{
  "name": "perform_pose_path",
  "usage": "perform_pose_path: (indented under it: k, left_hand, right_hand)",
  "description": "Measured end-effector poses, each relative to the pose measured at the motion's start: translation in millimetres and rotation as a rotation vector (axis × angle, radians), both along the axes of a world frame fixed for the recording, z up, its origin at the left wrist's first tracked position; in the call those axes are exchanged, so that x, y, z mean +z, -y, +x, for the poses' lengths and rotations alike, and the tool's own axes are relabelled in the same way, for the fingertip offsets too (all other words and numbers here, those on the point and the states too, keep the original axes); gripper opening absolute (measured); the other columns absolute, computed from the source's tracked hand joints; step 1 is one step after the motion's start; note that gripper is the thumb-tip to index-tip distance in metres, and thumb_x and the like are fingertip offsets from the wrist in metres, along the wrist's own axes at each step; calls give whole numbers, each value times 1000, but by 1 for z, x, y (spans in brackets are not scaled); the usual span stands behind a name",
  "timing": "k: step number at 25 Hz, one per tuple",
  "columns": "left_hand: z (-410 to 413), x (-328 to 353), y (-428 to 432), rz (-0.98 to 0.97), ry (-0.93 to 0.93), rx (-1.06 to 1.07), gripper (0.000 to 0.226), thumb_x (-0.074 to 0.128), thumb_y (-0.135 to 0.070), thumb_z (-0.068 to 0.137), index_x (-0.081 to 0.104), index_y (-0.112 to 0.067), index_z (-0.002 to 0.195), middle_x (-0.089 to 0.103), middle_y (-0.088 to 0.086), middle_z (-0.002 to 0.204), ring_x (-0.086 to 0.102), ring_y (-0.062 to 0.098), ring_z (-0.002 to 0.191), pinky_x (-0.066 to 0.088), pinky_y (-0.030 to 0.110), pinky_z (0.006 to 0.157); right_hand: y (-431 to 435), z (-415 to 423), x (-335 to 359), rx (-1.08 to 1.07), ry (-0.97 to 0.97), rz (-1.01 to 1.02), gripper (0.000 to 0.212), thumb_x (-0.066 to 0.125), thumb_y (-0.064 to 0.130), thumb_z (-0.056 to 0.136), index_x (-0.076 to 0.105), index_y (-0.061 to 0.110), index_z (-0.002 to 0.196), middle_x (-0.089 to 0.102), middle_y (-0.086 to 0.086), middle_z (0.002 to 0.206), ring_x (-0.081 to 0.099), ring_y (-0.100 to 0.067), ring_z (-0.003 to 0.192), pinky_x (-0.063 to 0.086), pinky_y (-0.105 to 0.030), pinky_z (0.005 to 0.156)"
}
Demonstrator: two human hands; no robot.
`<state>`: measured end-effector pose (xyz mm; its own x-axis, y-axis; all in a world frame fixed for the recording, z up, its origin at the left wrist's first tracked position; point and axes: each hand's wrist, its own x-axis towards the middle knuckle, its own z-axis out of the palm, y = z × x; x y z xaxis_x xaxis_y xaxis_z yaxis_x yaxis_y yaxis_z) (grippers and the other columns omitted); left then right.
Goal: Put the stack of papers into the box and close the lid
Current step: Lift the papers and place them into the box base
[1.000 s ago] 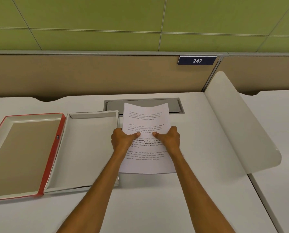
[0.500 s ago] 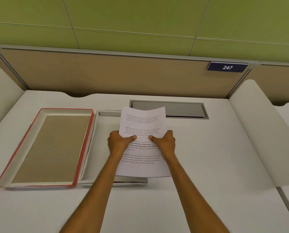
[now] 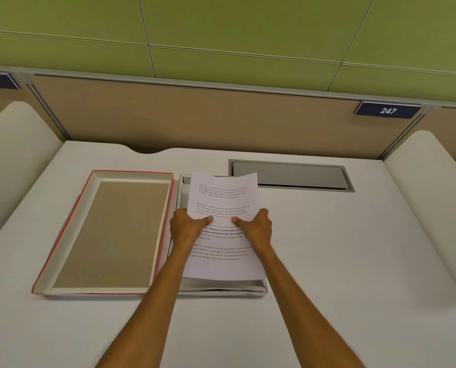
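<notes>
Both hands, left hand and right hand, grasp the white printed paper stack over the open white cardboard box, on a white surface backed by a tan partition and a green wall.

- One view only, from a camera on the person's head; it looks forward and steeply down onto the white desk; there is no second view to overlap with
- The forearms enter from the near edge and reach away from the lens; the left hand and right hand sit near the middle of the frame, close to the camera
- The far part of the frame takes in the tan partition and the green wall above it
- The wide lens bends straight lines; the partition's top rail slopes down to the right; the curved dividers bow at the left and right edges
</notes>
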<state>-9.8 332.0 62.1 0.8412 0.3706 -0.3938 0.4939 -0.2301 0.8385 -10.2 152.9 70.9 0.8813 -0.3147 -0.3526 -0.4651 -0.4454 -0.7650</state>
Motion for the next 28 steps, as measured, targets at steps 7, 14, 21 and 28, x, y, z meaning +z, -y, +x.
perform_pose_path:
  k: [7,14,21,28]
  left_hand:
    - [11,-16,-19,-26,-24,-21,37,80,-18,79,68,-4,111,73,16,114,72,32,94,62,47,78]
    - [17,-29,-22,-24,-45,-27,36,76,-20,83,65,-5,113,71,14,117,72,29,94,50,24,54]
    - [19,-40,-15,-19,-39,-25,34,74,-19,85,64,-5,114,70,15,119,70,30,98,51,23,56]
    - [16,-44,-9,-43,-49,4,31,72,-15,86,64,-4,114,69,16,120,70,33,100,47,20,51]
  right_hand:
    - [-23,15,-17,29,-12,-53,64,81,33,78,43,8,124,61,-11,127,65,-30,113,56,-36,86]
    - [-30,23,-28,68,-42,-95,56,79,31,80,47,10,120,65,-9,122,68,-27,106,52,-24,71]
    - [-30,25,-37,75,-69,-174,53,77,29,83,47,8,121,64,-10,122,68,-29,107,55,-32,81]
    - [-30,24,-40,94,-71,-228,52,75,29,85,47,7,123,64,-11,123,68,-29,107,54,-31,80]
